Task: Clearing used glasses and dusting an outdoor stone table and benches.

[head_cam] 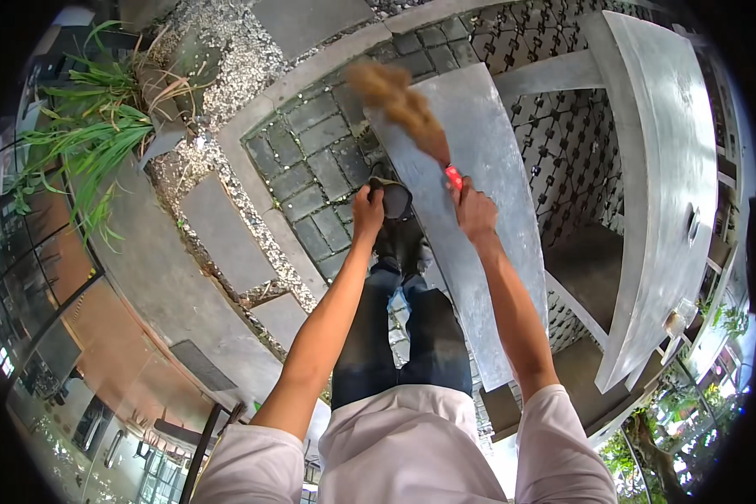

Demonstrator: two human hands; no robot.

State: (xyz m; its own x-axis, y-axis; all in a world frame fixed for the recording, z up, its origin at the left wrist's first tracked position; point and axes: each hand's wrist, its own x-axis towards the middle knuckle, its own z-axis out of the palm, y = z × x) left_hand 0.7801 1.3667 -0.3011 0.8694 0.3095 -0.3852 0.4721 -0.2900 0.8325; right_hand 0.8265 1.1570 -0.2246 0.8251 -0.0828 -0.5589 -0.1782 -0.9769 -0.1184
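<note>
My right hand point(476, 213) grips the red handle of a brown feather duster point(409, 113). The duster's feathers are blurred and lie over the far end of a grey concrete bench point(491, 164), reaching past its left edge. In my left hand point(368, 214) is a dark, rounded object point(397, 200) with a paler rim, held by its side near the bench's left edge. Its exact kind cannot be told. My legs and dark shoes show below it, beside the bench.
Right of the bench stands a higher grey table point(661, 189), bearing a small round dish point(693, 223) and a glass jar point(680, 316). Stone pavers point(315, 151) lie left of the bench. A potted leafy plant point(113, 120) stands beyond the pebble strip point(246, 214).
</note>
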